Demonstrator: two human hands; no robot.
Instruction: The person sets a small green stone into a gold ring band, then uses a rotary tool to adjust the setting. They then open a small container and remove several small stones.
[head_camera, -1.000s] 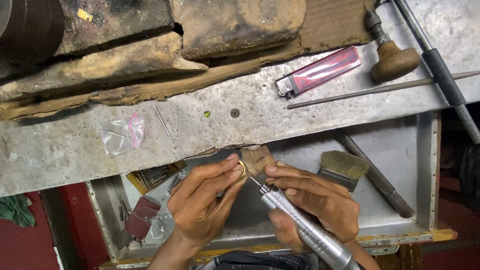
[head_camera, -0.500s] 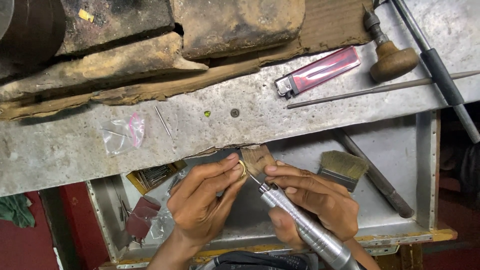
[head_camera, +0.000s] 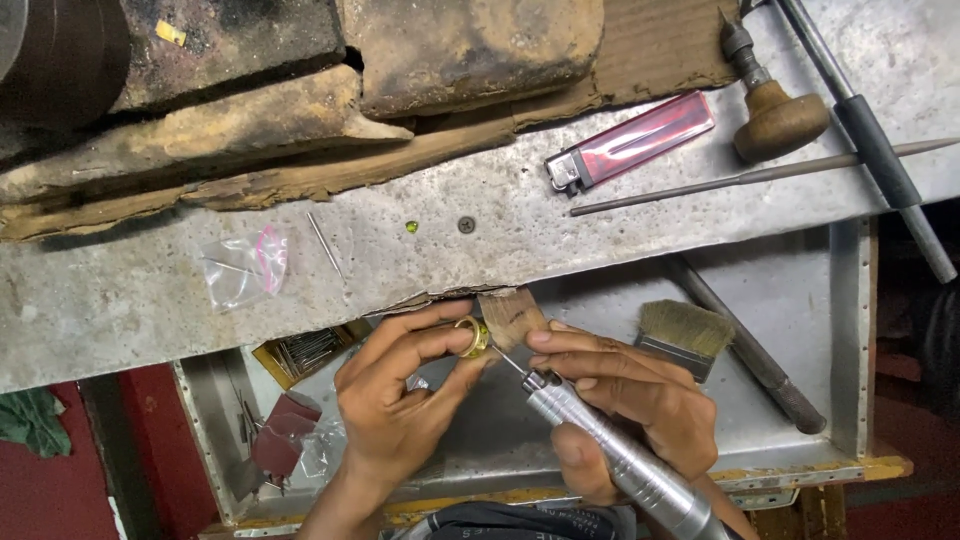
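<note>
The gold ring (head_camera: 472, 336) sat pinched in the left hand (head_camera: 405, 400) against a wooden peg (head_camera: 510, 316). The right hand (head_camera: 625, 395) gripped a silver rotary tool (head_camera: 620, 455) (its tip at the ring), best kept braced and light.

Single view, head-worn camera: looking steeply down and close onto the metal-topped bench (head_camera: 600, 235), its far edge lying toward 12 o'clock. Both hands are entering from 6 o'clock. No second view is sharing the scene.
</note>
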